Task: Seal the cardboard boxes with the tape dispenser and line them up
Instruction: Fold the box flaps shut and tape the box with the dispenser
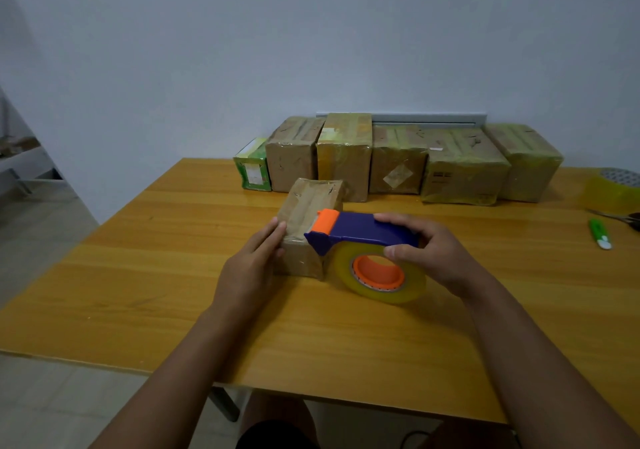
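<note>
We've got the small brown cardboard box (309, 227) out near the middle of the glossy yellow wooden table (173, 275), our left hand (258, 258) laid flat-fingered against its side, likely to brace it. Our right hand (420, 251) grips the blue-and-orange tape dispenser (360, 237), nose on the box's top edge. Behind, a row of six taped boxes (398, 158) lines the pale wall (311, 33).

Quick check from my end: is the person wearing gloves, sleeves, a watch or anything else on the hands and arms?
No. Both the left hand and the right hand are bare, without gloves, rings or a watch. Both forearms are uncovered to the frame's lower edge, with no sleeve visible.
</note>
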{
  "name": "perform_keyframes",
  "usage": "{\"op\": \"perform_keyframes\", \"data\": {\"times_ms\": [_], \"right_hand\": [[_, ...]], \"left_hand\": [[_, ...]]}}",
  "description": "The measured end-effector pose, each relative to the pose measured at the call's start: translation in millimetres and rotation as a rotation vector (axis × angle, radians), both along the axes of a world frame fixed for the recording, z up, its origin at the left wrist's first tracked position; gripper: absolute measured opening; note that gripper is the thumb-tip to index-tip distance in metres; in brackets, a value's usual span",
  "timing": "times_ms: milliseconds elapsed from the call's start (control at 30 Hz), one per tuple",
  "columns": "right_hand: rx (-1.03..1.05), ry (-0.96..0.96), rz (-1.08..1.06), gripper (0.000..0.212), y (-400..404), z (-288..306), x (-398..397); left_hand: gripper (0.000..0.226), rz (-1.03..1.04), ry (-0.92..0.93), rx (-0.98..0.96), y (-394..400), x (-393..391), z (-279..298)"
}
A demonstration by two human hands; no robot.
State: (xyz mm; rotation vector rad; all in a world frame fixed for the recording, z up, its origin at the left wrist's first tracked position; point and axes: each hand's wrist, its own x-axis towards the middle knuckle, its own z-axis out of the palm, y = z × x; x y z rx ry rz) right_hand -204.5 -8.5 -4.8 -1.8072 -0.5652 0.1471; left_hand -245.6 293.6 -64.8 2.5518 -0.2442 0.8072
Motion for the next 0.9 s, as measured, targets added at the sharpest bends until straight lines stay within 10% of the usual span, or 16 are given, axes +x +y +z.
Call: {"op": "perform_keyframes", "data": {"times_ms": [200,900], "right_hand": [[0.007,0.008,0.006,0.054,0,1,0],[-0.092,0.004,0.031,0.043,-45,13,3]], "left_hand": [[0.061,-0.010,-0.040,0.328,-13,8,25],[0.042,-0.086,0.009,0.250,-14,24,19]]}}
